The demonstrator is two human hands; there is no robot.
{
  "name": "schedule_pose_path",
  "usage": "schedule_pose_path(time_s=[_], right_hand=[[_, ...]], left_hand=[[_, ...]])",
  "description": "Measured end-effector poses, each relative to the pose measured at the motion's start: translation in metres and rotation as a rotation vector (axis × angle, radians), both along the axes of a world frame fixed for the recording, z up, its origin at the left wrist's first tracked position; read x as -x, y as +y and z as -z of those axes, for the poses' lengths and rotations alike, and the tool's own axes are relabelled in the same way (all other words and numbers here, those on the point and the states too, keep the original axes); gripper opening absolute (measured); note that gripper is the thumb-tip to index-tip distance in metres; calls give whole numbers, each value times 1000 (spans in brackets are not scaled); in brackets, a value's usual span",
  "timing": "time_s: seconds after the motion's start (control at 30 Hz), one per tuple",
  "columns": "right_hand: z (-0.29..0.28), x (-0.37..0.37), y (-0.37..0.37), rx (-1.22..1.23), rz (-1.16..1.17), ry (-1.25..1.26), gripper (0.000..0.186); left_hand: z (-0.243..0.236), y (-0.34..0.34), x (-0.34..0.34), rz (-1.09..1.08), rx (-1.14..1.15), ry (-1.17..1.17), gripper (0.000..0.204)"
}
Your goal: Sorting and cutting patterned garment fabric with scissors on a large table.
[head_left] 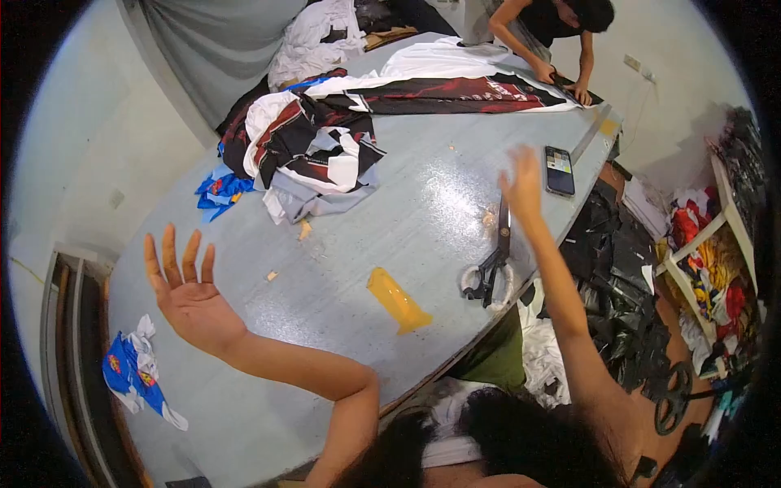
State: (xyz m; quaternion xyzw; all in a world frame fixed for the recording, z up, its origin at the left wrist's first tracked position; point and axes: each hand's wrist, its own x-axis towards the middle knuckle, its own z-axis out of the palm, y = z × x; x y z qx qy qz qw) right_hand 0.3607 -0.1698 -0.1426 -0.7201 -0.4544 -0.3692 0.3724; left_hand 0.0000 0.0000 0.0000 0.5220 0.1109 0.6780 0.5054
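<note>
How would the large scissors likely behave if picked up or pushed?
The scissors look rigid and probably heavy, given the long dark blades. The pale, wrapped-looking handle loops may resist slipping. Lying flat, they seem unlikely to roll.

Scissors [493,265] and phone [559,172] on grey table [333,260]

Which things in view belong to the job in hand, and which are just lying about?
Likely the job's, though left hand and right hand look empty:
scissors, close to the right hand
crumpled cloth pile

Seemingly just lying about:
phone
yellow object, kind unclear
blue-and-white cloth
</note>
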Motion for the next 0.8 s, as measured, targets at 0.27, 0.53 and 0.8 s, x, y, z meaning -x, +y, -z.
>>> schedule_pose_path(time_s=[0.27,0.53,0.8], right_hand=[[-139,190,-82,424,-1062,-557,19],[-127,184,-108,-1027,-1252,-454,19],[-116,195,-66,-896,-1786,-411,19]], left_hand=[[2,-17,-1,-205,-30,-127,46],[24,-71,-60,84,-259,24,21],[145,-127,-123,835,-304,823,19]])
